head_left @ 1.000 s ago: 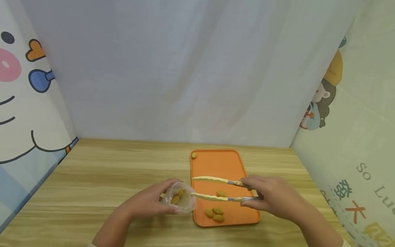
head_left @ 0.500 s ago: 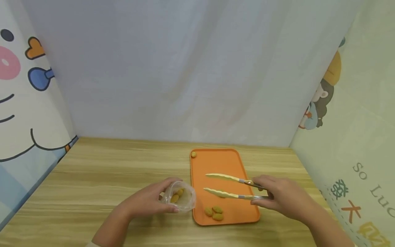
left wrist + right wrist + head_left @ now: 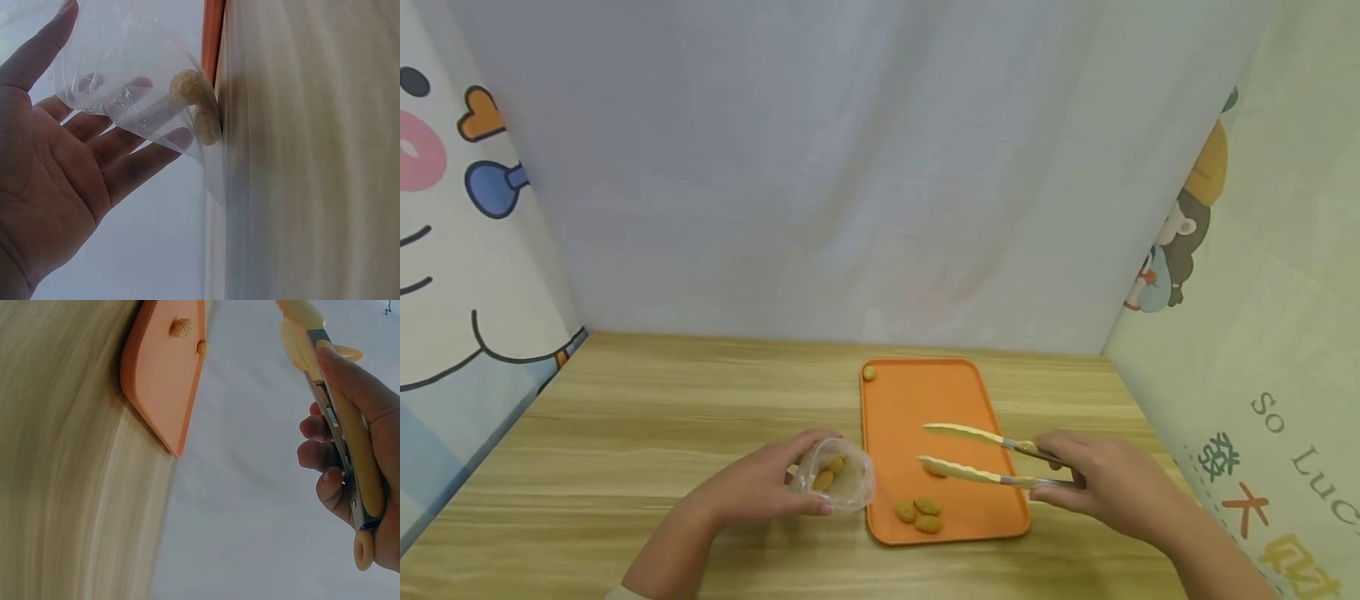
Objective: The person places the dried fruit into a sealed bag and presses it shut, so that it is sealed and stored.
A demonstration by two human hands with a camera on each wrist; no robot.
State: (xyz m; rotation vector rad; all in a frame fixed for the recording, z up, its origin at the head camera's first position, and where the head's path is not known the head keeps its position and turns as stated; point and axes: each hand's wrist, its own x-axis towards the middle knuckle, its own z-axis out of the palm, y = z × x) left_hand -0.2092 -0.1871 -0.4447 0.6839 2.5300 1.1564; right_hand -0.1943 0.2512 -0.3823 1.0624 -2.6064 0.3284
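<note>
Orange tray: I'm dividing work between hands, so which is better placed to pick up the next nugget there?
Probably the right hand: it holds the spread tongs above the orange tray, near the nuggets. The left hand is occupied holding the clear bag.

Table (image 3: 700, 392): light wood grain, streaks running side to side. Curtain (image 3: 775, 167): plain, pale grey, soft folds, rising behind the table's far edge. Left cloth (image 3: 497, 283): white and light blue, cartoon print in dark outline, with pink patch (image 3: 422, 158), orange heart (image 3: 480, 115) and blue shape (image 3: 492, 188) below the heart. Right cloth (image 3: 1285, 250): cream; dark-haired figure (image 3: 1182, 246) along its far side; nearer, grey lettering (image 3: 1268, 413), "so" legible; below, Chinese characters (image 3: 1245, 507) in green, red-orange and yellow.
</note>
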